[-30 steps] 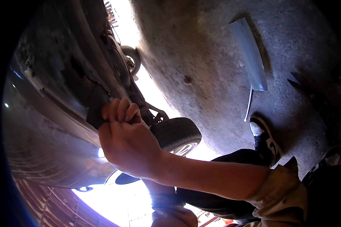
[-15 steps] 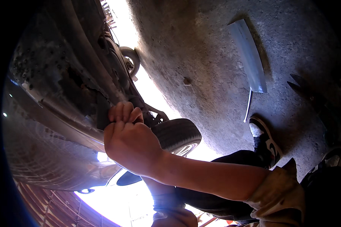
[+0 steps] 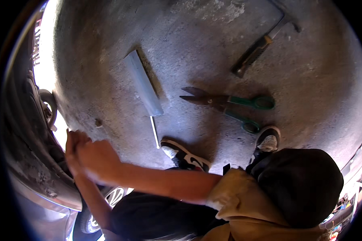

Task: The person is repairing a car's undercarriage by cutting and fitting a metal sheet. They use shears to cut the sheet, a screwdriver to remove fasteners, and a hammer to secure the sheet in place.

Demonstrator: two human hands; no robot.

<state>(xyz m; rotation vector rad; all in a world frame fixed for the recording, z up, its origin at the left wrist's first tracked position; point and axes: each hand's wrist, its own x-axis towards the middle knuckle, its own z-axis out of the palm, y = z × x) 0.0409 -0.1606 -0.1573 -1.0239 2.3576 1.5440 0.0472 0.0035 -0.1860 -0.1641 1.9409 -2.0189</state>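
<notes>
My left hand (image 3: 71,152) and my right hand (image 3: 98,158) are close together at the lower side of a car (image 3: 36,168), at the left of the view. Both look closed, with fingers curled, though motion softens their outlines. Whatever lies between the fingers is hidden. My right forearm reaches across from the right, and the left one rises from below. Beyond the hands, a bent grey metal strip (image 3: 144,86) lies on the concrete floor, with a thin pale rod (image 3: 154,132) at its near end.
Green-handled tin snips (image 3: 229,105) lie with blades apart right of the strip. Farther off is a hammer (image 3: 255,52) with a dark and yellow grip. My shoes (image 3: 185,154) stand on the floor (image 3: 108,60). Car wheels (image 3: 48,106) show at the left.
The view has swung right, so the car now sits at the left edge and the snips and hammer show fully. The dark flat piece seen at my fingers is now hidden.
</notes>
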